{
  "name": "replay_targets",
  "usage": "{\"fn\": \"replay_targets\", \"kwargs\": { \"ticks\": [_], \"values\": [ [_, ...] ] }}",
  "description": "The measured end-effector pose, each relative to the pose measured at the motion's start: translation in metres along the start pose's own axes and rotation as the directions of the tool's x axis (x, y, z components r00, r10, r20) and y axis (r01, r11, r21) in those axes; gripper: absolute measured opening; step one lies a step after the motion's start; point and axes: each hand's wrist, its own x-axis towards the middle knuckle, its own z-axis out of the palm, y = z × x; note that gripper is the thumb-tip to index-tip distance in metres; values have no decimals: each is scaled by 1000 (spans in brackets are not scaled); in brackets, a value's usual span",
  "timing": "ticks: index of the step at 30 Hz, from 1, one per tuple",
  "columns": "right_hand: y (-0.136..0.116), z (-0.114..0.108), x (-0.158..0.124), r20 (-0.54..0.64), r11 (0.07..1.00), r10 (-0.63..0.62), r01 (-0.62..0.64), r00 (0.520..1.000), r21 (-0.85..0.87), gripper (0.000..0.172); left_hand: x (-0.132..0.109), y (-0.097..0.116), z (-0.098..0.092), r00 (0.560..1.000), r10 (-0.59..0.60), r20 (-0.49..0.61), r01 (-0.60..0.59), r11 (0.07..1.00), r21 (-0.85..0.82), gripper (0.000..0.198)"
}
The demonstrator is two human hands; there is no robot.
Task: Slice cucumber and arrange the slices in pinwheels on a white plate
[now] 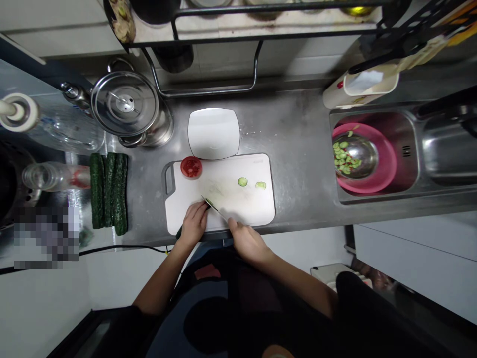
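A cutting board (257, 211) lies on the tabletop (298, 149) in front of the person, with a plate (213, 132) at its rear edge. What seems a cut tomato (191, 168) sits on the board's rear left; two cucumber slices (242, 182) lie toward the right. At the front, the left hand (196, 221) is left of the knife (220, 213) in the right hand (249, 241). Three cucumbers (109, 191) lie left of the board, a lidded pot (124, 103) behind them. Far right, a bowl (368, 154) sits in a basin (387, 159) inside the sink (404, 129).
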Motion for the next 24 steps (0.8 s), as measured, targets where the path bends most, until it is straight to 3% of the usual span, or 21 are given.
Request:
{"fn": "replay_targets", "kwargs": {
  "ticks": [16,24],
  "values": [
    [-3,6,31,-8,1000,-29,29,1000,-11,40,0,0,0,999,-30,37,31,999,-22,26],
    [4,0,15,-45,999,11,-10,999,30,43,-2,-1,2,1000,-30,6,30,1000,-1,24]
  ]
}}
